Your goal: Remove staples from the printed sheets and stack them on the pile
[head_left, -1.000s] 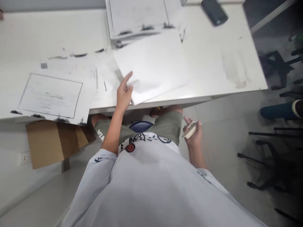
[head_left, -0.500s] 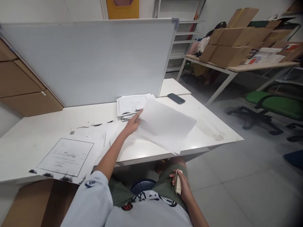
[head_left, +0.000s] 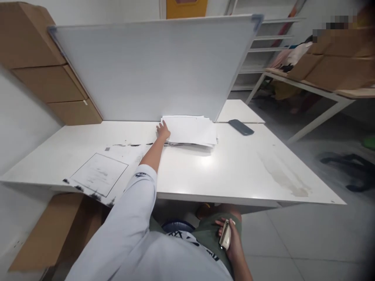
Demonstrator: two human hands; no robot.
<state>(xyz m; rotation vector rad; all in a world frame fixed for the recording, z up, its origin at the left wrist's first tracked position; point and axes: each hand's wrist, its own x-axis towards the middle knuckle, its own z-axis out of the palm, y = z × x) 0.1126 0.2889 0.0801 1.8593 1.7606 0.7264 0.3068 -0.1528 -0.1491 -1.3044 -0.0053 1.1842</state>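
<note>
So the two hands are well apart here. The left hand [head_left: 164,132] is stretched out over the white, flat-topped table [head_left: 234,168], fingers spread loosely at the left edge of a stack of white paper sheets [head_left: 189,130]. It looks like the fingers touch the edge, but the view's a bit soft, so I can't tell if they're pinching any of it. The stack sits toward the back, right in front of a big grey-white framed whiteboard [head_left: 158,70], and its sheets aren't perfectly squared up. The right hand [head_left: 235,245] is down by the thigh, wrapped around a small cream-coloured handheld object [head_left: 225,235]; can't make out what it is, tbh. To the right of the stack there's a dark, rounded, phone-like slab [head_left: 241,127] lying flat. Over on the left, a white printed sheet with a black rectangular border [head_left: 99,173] lies by the front edge, and brown cardboard boxes [head_left: 55,84] are piled up beside the whiteboard.
</note>
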